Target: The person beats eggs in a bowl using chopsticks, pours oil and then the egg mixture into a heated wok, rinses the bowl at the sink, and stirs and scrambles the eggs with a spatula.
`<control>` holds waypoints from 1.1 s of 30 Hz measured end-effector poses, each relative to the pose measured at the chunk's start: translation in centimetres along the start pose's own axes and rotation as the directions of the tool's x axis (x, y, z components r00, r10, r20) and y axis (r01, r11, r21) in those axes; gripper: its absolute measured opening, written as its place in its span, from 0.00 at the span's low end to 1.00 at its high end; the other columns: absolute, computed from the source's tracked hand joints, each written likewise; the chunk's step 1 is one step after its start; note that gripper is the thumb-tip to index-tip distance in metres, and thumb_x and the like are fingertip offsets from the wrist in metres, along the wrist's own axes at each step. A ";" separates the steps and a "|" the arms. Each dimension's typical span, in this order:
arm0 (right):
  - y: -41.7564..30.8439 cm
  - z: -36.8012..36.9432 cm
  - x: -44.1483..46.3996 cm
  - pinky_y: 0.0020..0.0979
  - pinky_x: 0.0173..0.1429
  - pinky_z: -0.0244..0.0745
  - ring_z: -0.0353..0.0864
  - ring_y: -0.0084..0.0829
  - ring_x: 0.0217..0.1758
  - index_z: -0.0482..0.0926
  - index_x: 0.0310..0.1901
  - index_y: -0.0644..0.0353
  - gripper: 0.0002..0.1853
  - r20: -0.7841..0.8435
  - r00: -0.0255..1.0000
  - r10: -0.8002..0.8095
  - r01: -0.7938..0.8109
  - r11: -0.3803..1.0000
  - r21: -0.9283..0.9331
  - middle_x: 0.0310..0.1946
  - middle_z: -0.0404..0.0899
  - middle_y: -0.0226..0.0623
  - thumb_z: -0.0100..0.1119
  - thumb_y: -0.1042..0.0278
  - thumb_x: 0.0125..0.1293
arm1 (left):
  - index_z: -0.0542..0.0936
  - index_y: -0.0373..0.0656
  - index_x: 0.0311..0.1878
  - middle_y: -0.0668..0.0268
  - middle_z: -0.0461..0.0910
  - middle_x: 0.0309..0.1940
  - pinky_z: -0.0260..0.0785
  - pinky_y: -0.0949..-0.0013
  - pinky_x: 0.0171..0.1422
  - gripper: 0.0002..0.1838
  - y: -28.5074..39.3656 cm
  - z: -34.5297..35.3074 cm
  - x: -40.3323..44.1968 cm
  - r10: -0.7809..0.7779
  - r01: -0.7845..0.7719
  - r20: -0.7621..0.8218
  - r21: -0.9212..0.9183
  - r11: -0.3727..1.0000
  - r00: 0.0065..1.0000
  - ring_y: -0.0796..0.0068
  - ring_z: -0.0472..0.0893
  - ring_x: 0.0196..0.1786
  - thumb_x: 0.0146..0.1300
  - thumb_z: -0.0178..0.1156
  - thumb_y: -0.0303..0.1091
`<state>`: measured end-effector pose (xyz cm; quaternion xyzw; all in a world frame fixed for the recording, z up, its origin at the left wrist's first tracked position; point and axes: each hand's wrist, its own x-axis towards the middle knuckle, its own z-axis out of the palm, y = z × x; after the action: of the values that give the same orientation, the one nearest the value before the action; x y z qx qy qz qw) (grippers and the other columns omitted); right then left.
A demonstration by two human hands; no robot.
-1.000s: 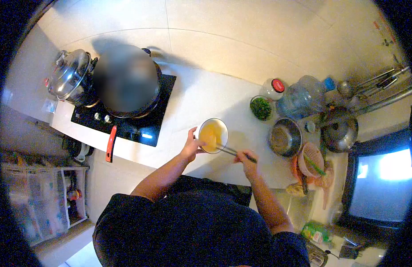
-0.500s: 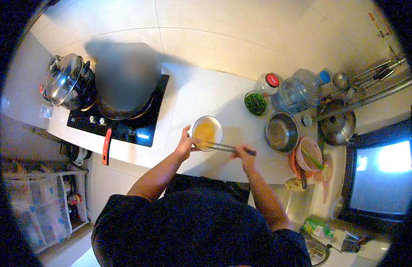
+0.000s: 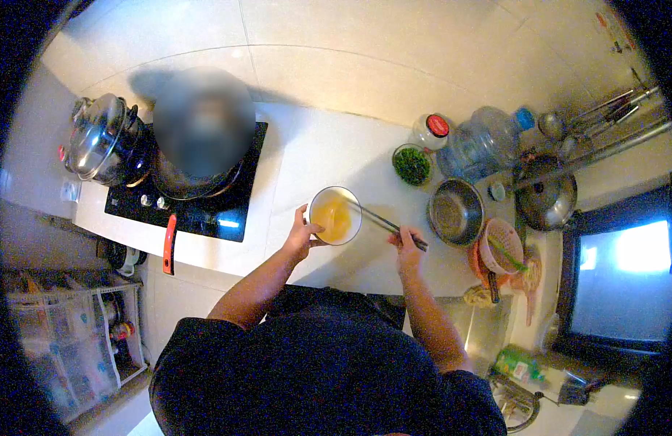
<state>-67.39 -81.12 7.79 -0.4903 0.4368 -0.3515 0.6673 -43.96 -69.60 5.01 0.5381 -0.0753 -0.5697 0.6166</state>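
My left hand (image 3: 302, 234) grips the rim of a white bowl (image 3: 355, 206), its thumb over the near left edge. Inside the bowl is a yellow liquid (image 3: 334, 219) that looks like beaten egg. My right hand (image 3: 409, 250), to the right of the bowl, is closed around a pair of dark chopsticks (image 3: 384, 221). They slant up and left, with their tips inside the bowl near its far side.
On the left, a black stove (image 3: 233, 203) carries a pan with a red handle (image 3: 169, 247); its middle is blurred. A lidded steel pot (image 3: 100, 142) stands beside it. To the right are chopped greens (image 3: 411, 166), a water jug (image 3: 481, 142), an empty pan (image 3: 456, 212) and a pink colander (image 3: 500, 245).
The chopsticks have swung from the bowl's near side to its far side, now at a steeper slant. My right hand has shifted slightly; the left still holds the bowl.
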 end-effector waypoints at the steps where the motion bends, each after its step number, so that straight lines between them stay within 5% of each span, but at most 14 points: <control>1: 0.3 -0.2 0.4 0.32 0.32 0.77 0.78 0.31 0.25 0.75 0.31 0.65 0.08 -0.064 0.997 -0.045 0.045 0.999 0.002 0.23 0.77 0.40 0.58 0.68 0.59 | 0.46 0.52 0.64 0.53 0.57 0.51 0.75 0.48 0.42 0.43 0.0 0.1 0.0 0.008 -0.008 0.002 -0.015 1.000 1.000 0.52 0.68 0.51 0.46 0.57 0.23; 4: -1.4 0.7 -1.8 0.32 0.32 0.77 0.78 0.31 0.27 0.76 0.30 0.64 0.09 0.150 0.982 0.117 -0.097 0.987 -0.131 0.23 0.77 0.38 0.59 0.66 0.59 | 0.46 0.52 0.64 0.53 0.58 0.51 0.75 0.47 0.43 0.43 1.0 0.4 -0.4 -0.007 0.012 -0.045 0.094 0.996 0.999 0.52 0.69 0.51 0.45 0.57 0.23; 7: -1.4 0.2 0.3 0.31 0.33 0.77 0.78 0.30 0.28 0.76 0.28 0.63 0.09 -0.124 0.990 -0.069 0.078 0.994 0.070 0.22 0.77 0.37 0.58 0.65 0.59 | 0.47 0.53 0.64 0.54 0.59 0.50 0.75 0.48 0.43 0.43 0.9 0.7 -0.5 -0.007 0.007 0.009 -0.026 1.000 1.000 0.53 0.69 0.51 0.45 0.57 0.23; 8: -1.5 -0.2 -0.6 0.32 0.33 0.77 0.78 0.30 0.27 0.76 0.27 0.63 0.10 0.021 1.000 0.014 -0.010 0.982 -0.190 0.22 0.77 0.37 0.57 0.65 0.59 | 0.47 0.53 0.64 0.54 0.59 0.50 0.75 0.47 0.43 0.43 0.9 0.7 -0.5 0.006 -0.006 0.004 0.022 1.000 1.000 0.53 0.69 0.51 0.45 0.57 0.23; 11: -1.9 0.6 -1.3 0.30 0.34 0.76 0.78 0.29 0.27 0.76 0.27 0.63 0.10 0.155 0.983 0.095 -0.081 0.992 -0.094 0.21 0.76 0.37 0.57 0.65 0.60 | 0.47 0.52 0.64 0.54 0.58 0.51 0.75 0.48 0.43 0.43 1.0 0.9 -0.5 0.017 -0.016 -0.013 0.079 0.997 1.000 0.53 0.69 0.51 0.45 0.56 0.23; 14: -0.9 -0.3 0.5 0.29 0.34 0.75 0.77 0.28 0.26 0.76 0.27 0.63 0.10 -0.063 0.995 -0.081 0.069 0.984 -0.167 0.21 0.76 0.36 0.57 0.65 0.59 | 0.47 0.52 0.64 0.54 0.58 0.51 0.75 0.49 0.43 0.43 0.9 1.0 -0.7 -0.011 0.012 -0.029 0.033 0.999 1.000 0.53 0.69 0.51 0.45 0.56 0.23; 17: -3.1 1.4 -2.0 0.29 0.31 0.72 0.76 0.26 0.24 0.76 0.26 0.60 0.10 0.153 0.984 0.090 -0.060 0.979 -0.194 0.21 0.78 0.33 0.55 0.65 0.60 | 0.48 0.52 0.64 0.54 0.58 0.51 0.75 0.49 0.43 0.42 1.2 1.1 -0.7 0.007 -0.005 -0.037 0.055 0.998 0.999 0.53 0.69 0.51 0.45 0.56 0.23; 18: -2.0 0.4 -0.6 0.30 0.31 0.73 0.77 0.26 0.25 0.76 0.28 0.61 0.08 0.120 0.993 -0.008 0.018 0.996 -0.084 0.21 0.77 0.34 0.57 0.66 0.59 | 0.48 0.53 0.64 0.54 0.58 0.51 0.75 0.49 0.42 0.42 0.9 0.7 -0.5 0.003 -0.003 -0.021 0.032 0.999 1.000 0.53 0.69 0.51 0.45 0.57 0.23; 25: -1.8 0.6 -0.1 0.29 0.31 0.73 0.76 0.27 0.23 0.76 0.28 0.61 0.10 -0.007 1.000 -0.021 0.021 0.999 0.044 0.21 0.78 0.35 0.54 0.65 0.61 | 0.48 0.55 0.63 0.55 0.57 0.51 0.76 0.51 0.40 0.43 1.7 0.6 -0.5 -0.024 0.025 -0.016 0.041 0.999 1.000 0.53 0.69 0.51 0.45 0.57 0.22; 29: -1.2 0.5 -1.3 0.33 0.32 0.77 0.77 0.29 0.24 0.73 0.33 0.66 0.07 0.175 0.979 0.104 -0.079 0.986 -0.144 0.23 0.76 0.39 0.55 0.70 0.61 | 0.47 0.55 0.64 0.55 0.57 0.51 0.76 0.50 0.40 0.43 2.0 1.1 -0.6 -0.013 0.020 -0.063 0.115 0.993 0.998 0.53 0.70 0.50 0.46 0.57 0.21; 32: -0.9 0.0 1.2 0.34 0.32 0.77 0.77 0.30 0.24 0.74 0.33 0.67 0.09 -0.094 0.995 -0.046 0.045 0.999 -0.008 0.23 0.76 0.40 0.57 0.69 0.60 | 0.46 0.55 0.64 0.54 0.58 0.51 0.76 0.49 0.40 0.44 0.0 -0.4 0.5 -0.008 0.008 0.023 -0.020 1.000 1.000 0.53 0.69 0.51 0.46 0.57 0.21; 33: -0.3 -0.3 0.8 0.34 0.32 0.77 0.77 0.29 0.24 0.74 0.33 0.67 0.09 0.001 1.000 -0.004 0.004 1.000 -0.030 0.22 0.76 0.39 0.57 0.68 0.60 | 0.46 0.55 0.64 0.54 0.58 0.51 0.76 0.49 0.40 0.44 0.3 0.1 0.3 -0.010 0.011 -0.009 0.015 1.000 1.000 0.53 0.69 0.51 0.46 0.57 0.21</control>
<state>-67.38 -82.07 7.85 -0.5013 0.4410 -0.3459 0.6592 -43.78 -69.95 5.15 0.5457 -0.0742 -0.5700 0.6098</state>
